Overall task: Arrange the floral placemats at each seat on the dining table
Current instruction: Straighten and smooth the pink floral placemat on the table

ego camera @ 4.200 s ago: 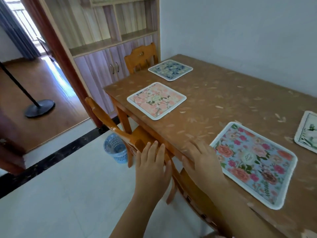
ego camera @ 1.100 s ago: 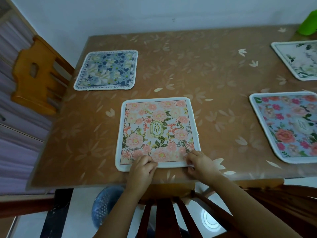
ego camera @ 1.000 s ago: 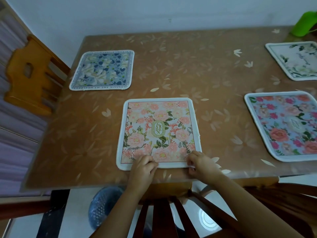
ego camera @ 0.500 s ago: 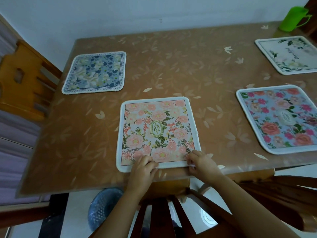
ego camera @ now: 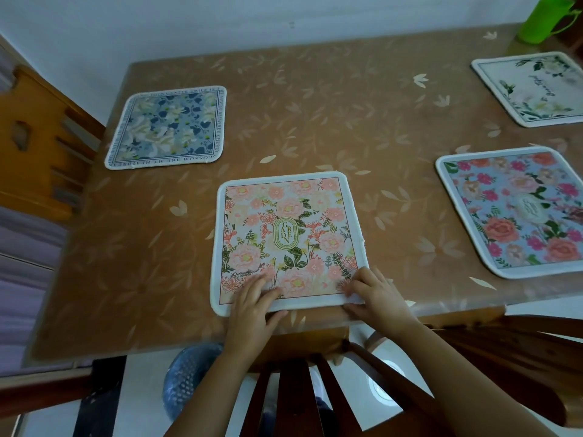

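The pink "Garden" floral placemat (ego camera: 284,222) lies on the brown dining table (ego camera: 331,105), close to its near edge. My left hand (ego camera: 255,307) rests its straight fingers flat on the mat's near edge, with the thumb on the table just below it. My right hand (ego camera: 375,294) pinches the mat's near right corner between fingers and thumb. A blue floral placemat (ego camera: 167,127) lies at the far left. To the right lies a rose-patterned placemat (ego camera: 517,209), and a white one with green leaves (ego camera: 533,86) sits beyond it.
A green cup (ego camera: 539,20) stands at the table's far right corner by the wall. One wooden chair (ego camera: 34,143) stands at the table's left end, another chair's back (ego camera: 299,389) is right under my arms. A blue basket (ego camera: 189,373) sits on the floor below.
I have moved from the rose mat's seat to the pink one. In the last second my left fingers have stretched farther onto the mat; the mat has barely shifted.
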`<state>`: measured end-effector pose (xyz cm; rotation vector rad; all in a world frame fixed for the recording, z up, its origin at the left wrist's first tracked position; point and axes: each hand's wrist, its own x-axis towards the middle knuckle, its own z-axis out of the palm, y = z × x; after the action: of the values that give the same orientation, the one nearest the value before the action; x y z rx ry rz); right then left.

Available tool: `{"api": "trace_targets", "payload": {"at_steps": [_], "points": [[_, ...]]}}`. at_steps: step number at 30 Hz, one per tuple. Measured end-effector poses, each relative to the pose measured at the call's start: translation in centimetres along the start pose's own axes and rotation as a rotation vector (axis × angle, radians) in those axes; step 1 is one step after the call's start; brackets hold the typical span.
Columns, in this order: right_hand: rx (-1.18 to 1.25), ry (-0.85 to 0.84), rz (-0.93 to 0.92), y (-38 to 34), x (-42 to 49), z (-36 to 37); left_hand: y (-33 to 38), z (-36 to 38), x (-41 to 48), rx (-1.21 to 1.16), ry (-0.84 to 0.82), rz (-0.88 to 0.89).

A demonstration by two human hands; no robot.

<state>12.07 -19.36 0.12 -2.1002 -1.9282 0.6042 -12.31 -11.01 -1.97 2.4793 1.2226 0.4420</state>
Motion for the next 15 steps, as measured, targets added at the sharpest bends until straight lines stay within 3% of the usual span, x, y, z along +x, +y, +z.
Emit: {"api": "trace_targets", "payload": {"at_steps": [6,15], "points": [[0.041,0.015,-0.068,-1.1,0.1,-0.1,0.1,-0.1,-0.1,0.003,0.0,-0.004],[0.045,-0.047,-0.022,-1.4,0.4,0.0,0.2,-0.1,-0.2,-0.004,-0.023,-0.025]]}}
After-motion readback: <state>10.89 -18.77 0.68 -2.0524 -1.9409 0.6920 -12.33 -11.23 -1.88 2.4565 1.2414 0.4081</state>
